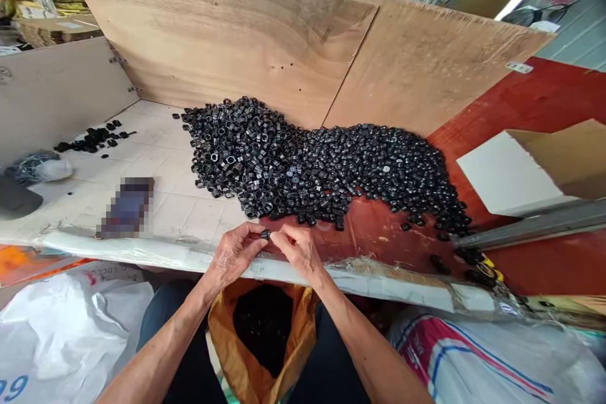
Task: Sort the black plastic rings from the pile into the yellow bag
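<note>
A small black plastic part (266,234) is pinched between the thumb and fingers of my left hand (235,254). My right hand (299,252) is closed too, its fingertips pressed to the right side of the same part. Both hands are just above the table's front edge. Directly beyond them spreads a large pile of small black plastic parts: open ring-like pieces (237,151) on the left and cap-like pieces (379,164) on the right. Below my hands, between my legs, an open orange-brown sack (222,322) has dark contents that I cannot make out.
Wooden boards (227,31) wall the back of the table (180,208). On the left are a blurred-out phone-like object (127,207), scattered black pieces (92,139) and a plastic bundle (38,167). An open cardboard box (516,170) stands right. White sacks (71,328) flank my legs.
</note>
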Demonstrator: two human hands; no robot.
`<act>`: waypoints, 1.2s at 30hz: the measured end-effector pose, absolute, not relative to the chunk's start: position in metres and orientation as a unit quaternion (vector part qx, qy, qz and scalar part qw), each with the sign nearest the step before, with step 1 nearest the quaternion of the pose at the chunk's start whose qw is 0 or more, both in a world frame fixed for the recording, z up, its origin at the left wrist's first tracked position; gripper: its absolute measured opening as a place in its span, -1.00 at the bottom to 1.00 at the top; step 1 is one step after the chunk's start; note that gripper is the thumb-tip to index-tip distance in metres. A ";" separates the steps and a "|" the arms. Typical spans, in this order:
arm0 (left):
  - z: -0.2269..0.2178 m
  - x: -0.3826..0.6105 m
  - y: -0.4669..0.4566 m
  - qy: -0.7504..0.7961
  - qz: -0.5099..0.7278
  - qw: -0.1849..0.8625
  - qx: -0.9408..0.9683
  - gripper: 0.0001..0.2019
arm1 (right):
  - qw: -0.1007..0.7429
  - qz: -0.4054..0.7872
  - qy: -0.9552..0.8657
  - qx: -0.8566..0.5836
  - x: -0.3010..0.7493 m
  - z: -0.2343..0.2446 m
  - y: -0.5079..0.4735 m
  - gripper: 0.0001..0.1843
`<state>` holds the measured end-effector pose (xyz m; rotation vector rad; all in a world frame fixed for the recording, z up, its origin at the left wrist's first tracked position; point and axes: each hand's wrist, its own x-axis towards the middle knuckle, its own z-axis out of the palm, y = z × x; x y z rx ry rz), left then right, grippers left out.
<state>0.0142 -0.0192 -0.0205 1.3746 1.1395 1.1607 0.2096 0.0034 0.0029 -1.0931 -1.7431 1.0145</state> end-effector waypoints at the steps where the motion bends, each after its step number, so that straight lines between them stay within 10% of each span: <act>1: -0.021 0.014 -0.019 0.469 0.478 0.484 0.563 -0.72 | 0.417 0.398 -0.691 -0.436 0.210 0.003 0.004 -0.74; 36: -0.015 0.016 -0.018 0.441 0.476 0.551 0.525 -0.61 | 0.431 0.351 -0.719 -0.418 0.208 -0.002 0.002 -0.82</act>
